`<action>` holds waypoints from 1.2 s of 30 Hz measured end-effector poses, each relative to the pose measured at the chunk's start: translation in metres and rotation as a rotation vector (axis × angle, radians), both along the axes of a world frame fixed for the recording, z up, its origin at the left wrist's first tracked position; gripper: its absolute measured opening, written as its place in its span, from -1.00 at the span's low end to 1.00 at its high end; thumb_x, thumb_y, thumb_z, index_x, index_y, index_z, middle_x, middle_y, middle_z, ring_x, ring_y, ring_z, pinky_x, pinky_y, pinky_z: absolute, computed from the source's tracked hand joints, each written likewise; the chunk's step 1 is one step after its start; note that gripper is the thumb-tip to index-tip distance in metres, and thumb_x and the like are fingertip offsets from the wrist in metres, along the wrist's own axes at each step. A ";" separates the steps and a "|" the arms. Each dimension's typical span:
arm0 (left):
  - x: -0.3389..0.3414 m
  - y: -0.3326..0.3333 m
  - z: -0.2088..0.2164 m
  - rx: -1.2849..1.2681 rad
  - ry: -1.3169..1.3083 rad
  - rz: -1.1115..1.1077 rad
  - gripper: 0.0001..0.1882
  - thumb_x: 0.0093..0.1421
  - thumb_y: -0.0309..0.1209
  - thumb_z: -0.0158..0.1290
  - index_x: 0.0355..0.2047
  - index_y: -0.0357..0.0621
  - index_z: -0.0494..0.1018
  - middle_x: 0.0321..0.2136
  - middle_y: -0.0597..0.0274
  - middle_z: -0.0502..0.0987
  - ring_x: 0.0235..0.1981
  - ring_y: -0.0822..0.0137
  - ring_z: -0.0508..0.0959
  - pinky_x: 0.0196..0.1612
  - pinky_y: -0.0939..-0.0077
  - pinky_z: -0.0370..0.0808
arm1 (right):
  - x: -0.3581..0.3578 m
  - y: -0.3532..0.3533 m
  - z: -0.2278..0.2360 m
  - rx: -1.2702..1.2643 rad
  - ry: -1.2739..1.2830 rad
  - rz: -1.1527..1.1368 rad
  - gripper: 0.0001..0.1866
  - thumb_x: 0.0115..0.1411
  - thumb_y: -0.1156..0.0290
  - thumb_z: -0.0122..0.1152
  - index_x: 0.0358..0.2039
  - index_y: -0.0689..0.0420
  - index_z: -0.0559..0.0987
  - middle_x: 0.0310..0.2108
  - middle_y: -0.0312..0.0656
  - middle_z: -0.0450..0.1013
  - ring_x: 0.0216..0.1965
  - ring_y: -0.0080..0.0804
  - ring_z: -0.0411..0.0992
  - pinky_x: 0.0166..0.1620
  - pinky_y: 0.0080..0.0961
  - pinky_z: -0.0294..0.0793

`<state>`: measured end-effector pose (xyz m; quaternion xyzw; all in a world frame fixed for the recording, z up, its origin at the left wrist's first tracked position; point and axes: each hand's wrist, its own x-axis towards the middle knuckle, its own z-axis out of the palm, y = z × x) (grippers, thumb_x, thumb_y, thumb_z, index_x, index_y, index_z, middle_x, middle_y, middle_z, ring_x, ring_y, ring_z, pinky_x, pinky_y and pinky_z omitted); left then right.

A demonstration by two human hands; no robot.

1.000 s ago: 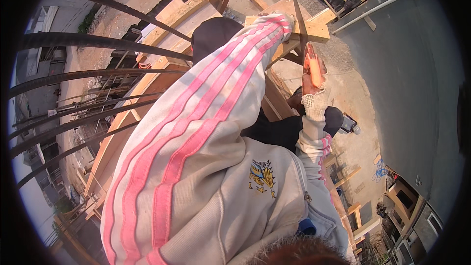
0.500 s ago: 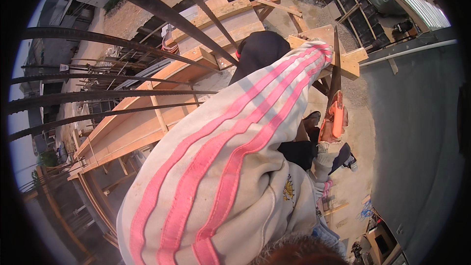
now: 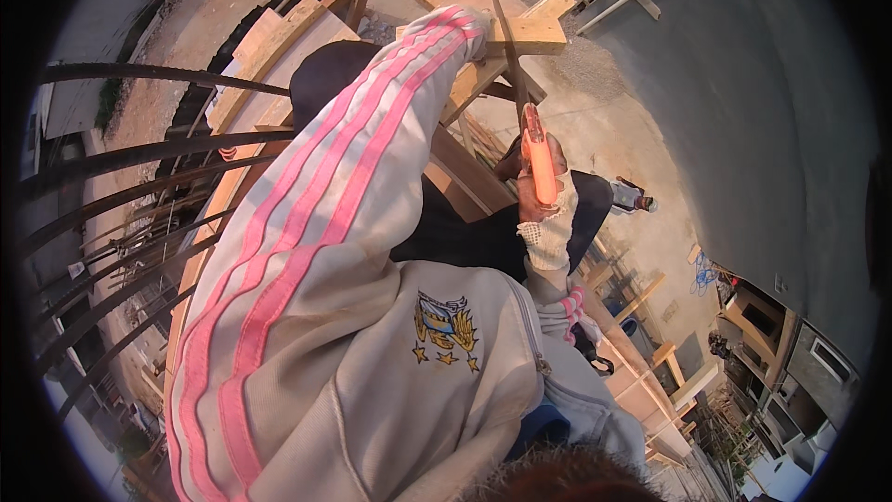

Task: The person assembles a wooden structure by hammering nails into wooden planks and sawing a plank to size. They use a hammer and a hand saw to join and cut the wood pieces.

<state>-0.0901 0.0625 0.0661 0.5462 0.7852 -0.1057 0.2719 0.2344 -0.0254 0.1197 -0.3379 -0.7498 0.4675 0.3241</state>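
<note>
My right hand [image 3: 532, 197] is closed round the orange handle of a handsaw [image 3: 539, 165]. Its long dark blade points away from me and crosses a light wooden beam [image 3: 539, 34] near the beam's right end. My left arm, in a pale sleeve [image 3: 358, 144] with pink stripes, reaches out to the same beam, left of the blade. The cuff [image 3: 474, 30] lies at the wood and hides my left hand, so its fingers do not show. Below the beam, wooden supports [image 3: 474, 88] stand at a slant.
Dark ribbed steel bars [image 3: 158, 146] jut in from the left. Behind them runs long wooden formwork [image 3: 265, 56]. A dark grey wall [image 3: 706, 112] rises on the right. Planks [image 3: 641, 297] and a blue cord [image 3: 704, 271] lie on the ground at lower right.
My view has swung, so both arms, the saw and the beam now appear farther left and higher. The saw still crosses the beam, and my right hand keeps its hold.
</note>
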 end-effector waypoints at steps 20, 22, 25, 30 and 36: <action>-0.014 -0.004 -0.002 -0.057 -0.015 -0.023 -0.30 -0.17 -0.11 0.51 0.01 -0.08 0.63 -0.10 0.04 0.69 -0.03 0.07 0.67 0.01 0.20 0.60 | 0.020 -0.017 -0.012 -0.006 -0.095 -0.024 -0.45 0.22 0.49 0.15 0.26 0.18 0.46 -0.20 -0.24 0.56 -0.33 -0.55 0.49 -0.23 -0.62 0.44; -0.004 0.006 0.018 -0.088 -0.030 -0.005 -0.29 -0.18 -0.10 0.52 0.01 -0.08 0.63 -0.10 0.04 0.69 -0.03 0.07 0.68 0.02 0.21 0.59 | -0.036 0.027 -0.002 0.126 -0.090 0.042 -0.44 0.20 0.52 0.13 0.26 0.17 0.45 -0.20 -0.19 0.55 -0.32 -0.47 0.50 -0.21 -0.56 0.46; 0.000 0.010 0.013 0.004 -0.009 0.018 -0.28 -0.19 -0.08 0.53 0.01 -0.08 0.64 -0.10 0.05 0.69 -0.02 0.07 0.67 0.03 0.22 0.59 | -0.067 0.056 0.008 -0.104 -0.083 0.069 -0.42 0.17 0.56 0.12 0.25 0.18 0.45 -0.09 -0.10 0.55 -0.16 -0.32 0.53 -0.10 -0.48 0.50; -0.022 -0.009 -0.020 -0.018 -0.080 0.011 -0.28 -0.15 -0.08 0.51 0.03 -0.10 0.63 -0.06 0.03 0.68 0.01 0.06 0.65 0.05 0.20 0.57 | 0.075 -0.034 -0.024 -0.277 -0.203 -0.008 -0.35 0.11 0.57 0.13 0.29 0.18 0.44 0.13 -0.08 0.53 0.10 -0.20 0.52 0.15 -0.38 0.48; -0.011 0.006 0.008 -0.091 -0.012 -0.016 -0.30 -0.10 -0.03 0.48 0.04 -0.06 0.63 -0.05 0.04 0.68 0.01 0.08 0.65 0.04 0.21 0.56 | -0.017 0.021 -0.002 -0.090 -0.137 0.070 -0.52 0.23 0.52 0.15 0.18 0.22 0.49 -0.09 -0.20 0.57 -0.08 -0.47 0.56 -0.06 -0.52 0.51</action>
